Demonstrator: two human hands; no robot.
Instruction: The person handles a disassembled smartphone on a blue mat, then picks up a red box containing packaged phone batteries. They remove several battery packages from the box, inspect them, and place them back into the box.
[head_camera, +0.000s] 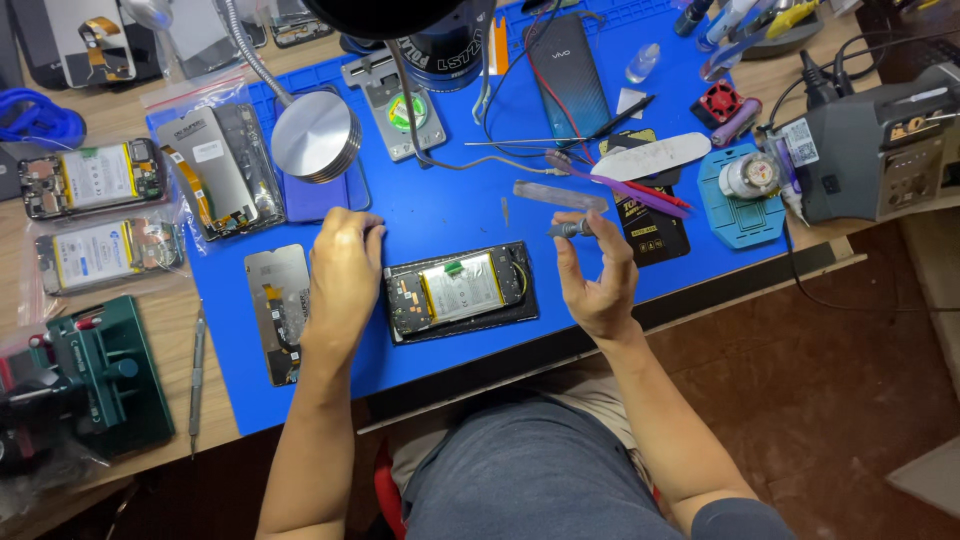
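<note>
Opened phone (461, 292) lies face down, internals exposed, on the blue mat (440, 205). Left hand (345, 275) rests curled just beside its left end, grasping nothing visible. Right hand (597, 275), beside its right end, pinches a small screwdriver (570, 229).

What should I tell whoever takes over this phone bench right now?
Left hand: resting on the blue mat, at the left end of the opened phone, holding nothing visible.
Right hand: raised, pinching a small screwdriver right of the phone.
Phone lies face down, back cover off, battery and board exposed.
A screen panel lies left of it.
Which screws are out, I can't tell.
</note>
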